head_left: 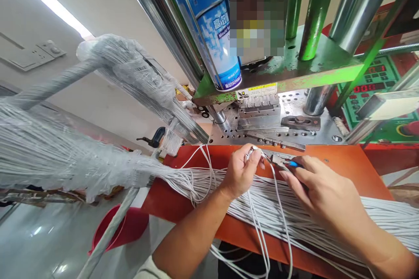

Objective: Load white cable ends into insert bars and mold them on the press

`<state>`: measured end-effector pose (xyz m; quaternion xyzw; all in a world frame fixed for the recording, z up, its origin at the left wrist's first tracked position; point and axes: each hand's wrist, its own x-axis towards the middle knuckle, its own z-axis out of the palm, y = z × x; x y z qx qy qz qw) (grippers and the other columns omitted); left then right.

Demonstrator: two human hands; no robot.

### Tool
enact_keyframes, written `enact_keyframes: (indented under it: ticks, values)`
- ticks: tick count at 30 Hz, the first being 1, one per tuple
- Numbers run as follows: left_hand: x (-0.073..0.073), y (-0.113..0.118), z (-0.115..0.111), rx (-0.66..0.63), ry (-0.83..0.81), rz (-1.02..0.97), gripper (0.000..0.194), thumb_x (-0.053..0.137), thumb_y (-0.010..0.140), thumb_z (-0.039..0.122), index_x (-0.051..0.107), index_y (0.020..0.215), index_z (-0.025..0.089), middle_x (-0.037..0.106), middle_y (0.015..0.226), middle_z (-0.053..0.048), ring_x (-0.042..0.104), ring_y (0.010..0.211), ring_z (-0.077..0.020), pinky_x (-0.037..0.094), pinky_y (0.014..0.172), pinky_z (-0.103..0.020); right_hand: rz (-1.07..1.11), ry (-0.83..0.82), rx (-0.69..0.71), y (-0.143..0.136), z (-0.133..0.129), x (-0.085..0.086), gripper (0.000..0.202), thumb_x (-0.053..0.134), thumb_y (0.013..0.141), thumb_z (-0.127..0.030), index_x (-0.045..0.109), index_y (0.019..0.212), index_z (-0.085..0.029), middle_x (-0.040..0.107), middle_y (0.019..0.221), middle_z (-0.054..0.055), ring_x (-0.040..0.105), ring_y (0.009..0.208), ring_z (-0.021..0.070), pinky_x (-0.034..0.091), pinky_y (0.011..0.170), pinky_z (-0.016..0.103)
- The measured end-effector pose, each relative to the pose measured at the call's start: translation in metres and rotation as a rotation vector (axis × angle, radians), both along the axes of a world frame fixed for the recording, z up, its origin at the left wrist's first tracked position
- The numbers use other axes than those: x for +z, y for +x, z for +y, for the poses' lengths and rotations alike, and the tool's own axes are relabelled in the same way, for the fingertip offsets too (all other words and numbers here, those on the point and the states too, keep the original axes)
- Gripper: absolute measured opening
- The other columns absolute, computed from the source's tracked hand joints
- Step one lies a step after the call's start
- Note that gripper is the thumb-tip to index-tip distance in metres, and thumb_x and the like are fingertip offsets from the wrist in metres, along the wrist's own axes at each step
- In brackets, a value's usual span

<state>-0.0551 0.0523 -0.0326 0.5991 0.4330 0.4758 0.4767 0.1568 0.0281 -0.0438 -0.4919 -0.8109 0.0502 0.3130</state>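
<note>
My left hand [241, 170] is closed around the ends of a few white cables [255, 209], which hang down below it over the orange table edge. Small metallic pieces show at its fingertips. In my right hand [322, 187] are pliers [282, 161] with a bit of blue on the handle. Their jaws point left and are close to the cable ends at my left fingertips; whether they touch cannot be made out. Under both hands a thick bundle of white cables [203, 178] runs across the orange table [350, 161].
Behind the table stands a green press [327, 74] with a metal mold block [260, 111] on its bed. A blue spray can [216, 39] is on its plate. Plastic-wrapped cables [108, 165] hang at left, above a red bin [131, 229]. A control panel [369, 83] is at right.
</note>
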Motion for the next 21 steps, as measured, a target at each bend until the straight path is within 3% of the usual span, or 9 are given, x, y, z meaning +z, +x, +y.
enact_keyframes:
  ticks: [5, 13, 21]
  values:
    - [-0.004, 0.008, -0.005, 0.121, 0.071, 0.078, 0.036, 0.052, 0.105, 0.046, 0.059, 0.085, 0.016, 0.062, 0.073, -0.001, 0.045, 0.055, -0.0071, 0.035, 0.053, -0.021, -0.21, 0.232, -0.085, -0.007, -0.003, 0.006, 0.047, 0.042, 0.109, -0.042, 0.061, 0.073, -0.019, 0.059, 0.087, 0.007, 0.054, 0.081, 0.0214, 0.032, 0.062, 0.034]
    - [-0.008, 0.012, -0.008, 0.162, 0.073, 0.056, 0.042, 0.05, 0.105, 0.048, 0.057, 0.079, 0.016, 0.055, 0.064, 0.002, 0.04, 0.048, -0.0061, 0.031, 0.049, -0.022, -0.258, 0.273, -0.077, -0.01, -0.001, 0.008, 0.042, 0.049, 0.107, -0.036, 0.057, 0.07, -0.019, 0.059, 0.087, 0.008, 0.051, 0.083, 0.023, 0.034, 0.069, 0.036]
    - [-0.009, 0.012, -0.007, 0.169, 0.073, 0.048, 0.043, 0.051, 0.105, 0.049, 0.058, 0.077, 0.016, 0.054, 0.062, 0.002, 0.04, 0.049, -0.0061, 0.031, 0.05, -0.022, -0.257, 0.32, -0.096, -0.011, 0.0, 0.003, 0.046, 0.046, 0.108, -0.038, 0.057, 0.068, -0.02, 0.052, 0.075, 0.005, 0.047, 0.074, 0.0205, 0.026, 0.06, 0.036]
